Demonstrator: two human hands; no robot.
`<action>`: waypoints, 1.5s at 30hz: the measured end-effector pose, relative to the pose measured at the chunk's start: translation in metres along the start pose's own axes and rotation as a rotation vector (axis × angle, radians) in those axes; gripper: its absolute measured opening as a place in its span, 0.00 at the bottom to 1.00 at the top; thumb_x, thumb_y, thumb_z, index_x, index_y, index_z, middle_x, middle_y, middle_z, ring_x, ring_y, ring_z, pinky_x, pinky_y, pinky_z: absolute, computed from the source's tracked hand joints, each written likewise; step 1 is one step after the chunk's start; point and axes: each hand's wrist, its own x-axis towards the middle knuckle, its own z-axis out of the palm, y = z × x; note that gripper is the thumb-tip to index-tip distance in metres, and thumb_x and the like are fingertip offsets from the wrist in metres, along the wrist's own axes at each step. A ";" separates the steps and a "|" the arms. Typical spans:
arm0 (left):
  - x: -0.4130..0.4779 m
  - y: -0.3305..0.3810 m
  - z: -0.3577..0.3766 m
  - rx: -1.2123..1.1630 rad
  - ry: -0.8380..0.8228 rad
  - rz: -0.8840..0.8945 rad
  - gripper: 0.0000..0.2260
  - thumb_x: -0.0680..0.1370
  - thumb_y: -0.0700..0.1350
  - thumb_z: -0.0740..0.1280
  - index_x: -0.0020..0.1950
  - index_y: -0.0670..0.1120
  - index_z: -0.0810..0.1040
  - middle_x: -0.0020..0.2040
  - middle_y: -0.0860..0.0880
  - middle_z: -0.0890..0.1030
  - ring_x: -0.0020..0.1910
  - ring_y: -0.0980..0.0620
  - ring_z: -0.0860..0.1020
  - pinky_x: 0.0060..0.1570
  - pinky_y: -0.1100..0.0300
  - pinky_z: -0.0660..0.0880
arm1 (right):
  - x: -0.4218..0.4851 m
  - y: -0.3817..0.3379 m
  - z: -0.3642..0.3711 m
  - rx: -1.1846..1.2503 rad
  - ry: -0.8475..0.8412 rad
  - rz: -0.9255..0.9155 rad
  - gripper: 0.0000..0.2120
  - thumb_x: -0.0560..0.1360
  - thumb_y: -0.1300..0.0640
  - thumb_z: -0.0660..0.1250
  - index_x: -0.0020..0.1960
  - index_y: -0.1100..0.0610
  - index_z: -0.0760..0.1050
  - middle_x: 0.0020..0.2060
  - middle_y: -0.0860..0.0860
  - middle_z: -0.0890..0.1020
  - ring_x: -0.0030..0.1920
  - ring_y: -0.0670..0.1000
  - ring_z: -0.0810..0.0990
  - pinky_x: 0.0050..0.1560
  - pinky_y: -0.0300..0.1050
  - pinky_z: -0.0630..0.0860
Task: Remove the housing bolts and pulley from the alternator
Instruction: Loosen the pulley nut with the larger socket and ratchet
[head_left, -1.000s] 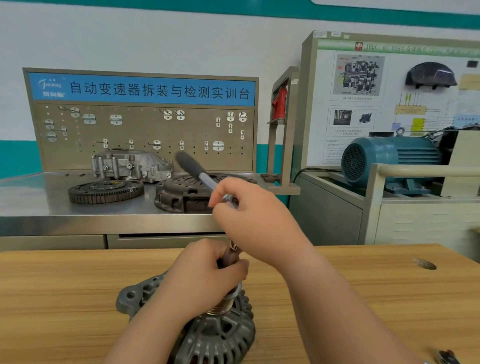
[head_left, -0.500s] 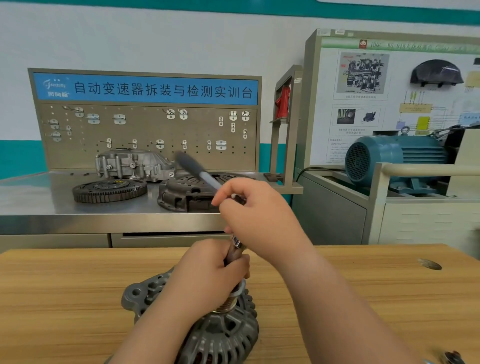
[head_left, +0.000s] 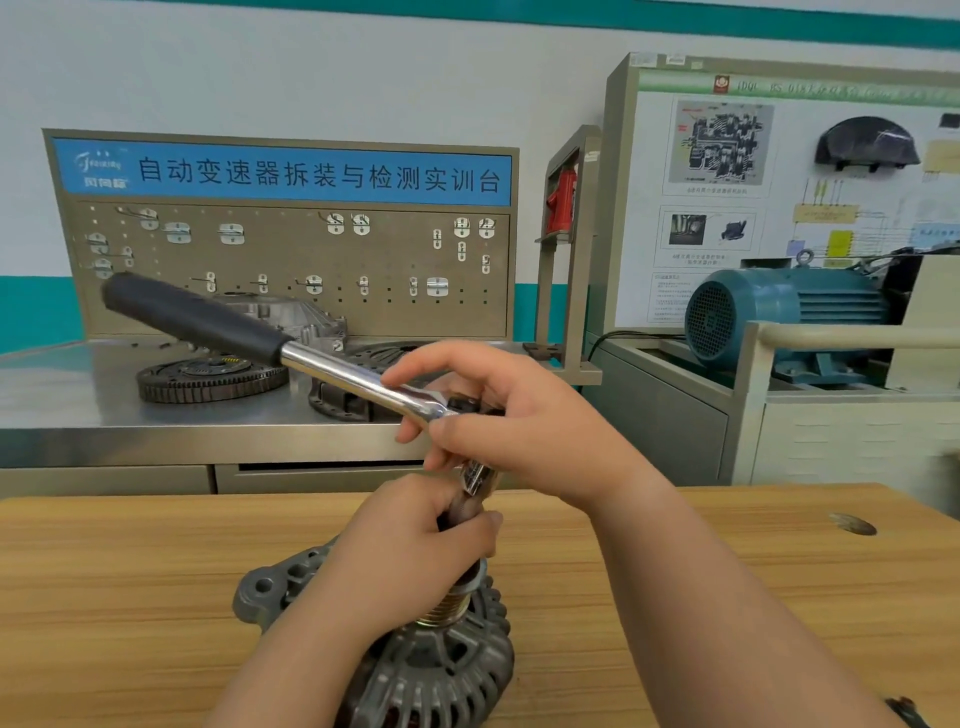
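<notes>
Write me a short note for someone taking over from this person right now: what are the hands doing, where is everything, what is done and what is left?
Left hand grips the socket, which stands upright on the pulley.
Right hand holds the ratchet at its head, just above the socket. Its black handle points up and to the left.
The alternator sits pulley-up on the wooden table.
Done: the tool is set on the pulley.
Left: the pulley is not yet off. The state of the housing bolts cannot be seen from here.
</notes>
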 end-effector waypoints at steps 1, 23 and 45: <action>0.000 0.000 0.000 0.005 0.012 -0.008 0.17 0.76 0.47 0.68 0.28 0.46 0.73 0.32 0.55 0.82 0.28 0.63 0.75 0.34 0.62 0.71 | 0.001 0.000 0.000 0.000 0.014 0.002 0.18 0.75 0.67 0.63 0.56 0.46 0.77 0.46 0.54 0.84 0.40 0.46 0.83 0.46 0.44 0.80; -0.001 0.004 0.000 0.014 0.002 0.004 0.15 0.77 0.47 0.68 0.36 0.37 0.79 0.24 0.60 0.77 0.26 0.66 0.75 0.32 0.63 0.66 | 0.002 0.001 -0.001 -0.068 0.000 -0.073 0.03 0.76 0.63 0.70 0.47 0.61 0.82 0.41 0.49 0.83 0.42 0.43 0.79 0.50 0.42 0.77; 0.001 0.002 0.000 0.007 -0.015 0.023 0.16 0.78 0.49 0.67 0.38 0.38 0.79 0.23 0.61 0.76 0.25 0.66 0.74 0.32 0.64 0.66 | -0.001 -0.001 -0.001 -0.088 0.011 -0.041 0.06 0.75 0.64 0.70 0.46 0.54 0.83 0.41 0.48 0.83 0.46 0.50 0.81 0.56 0.51 0.77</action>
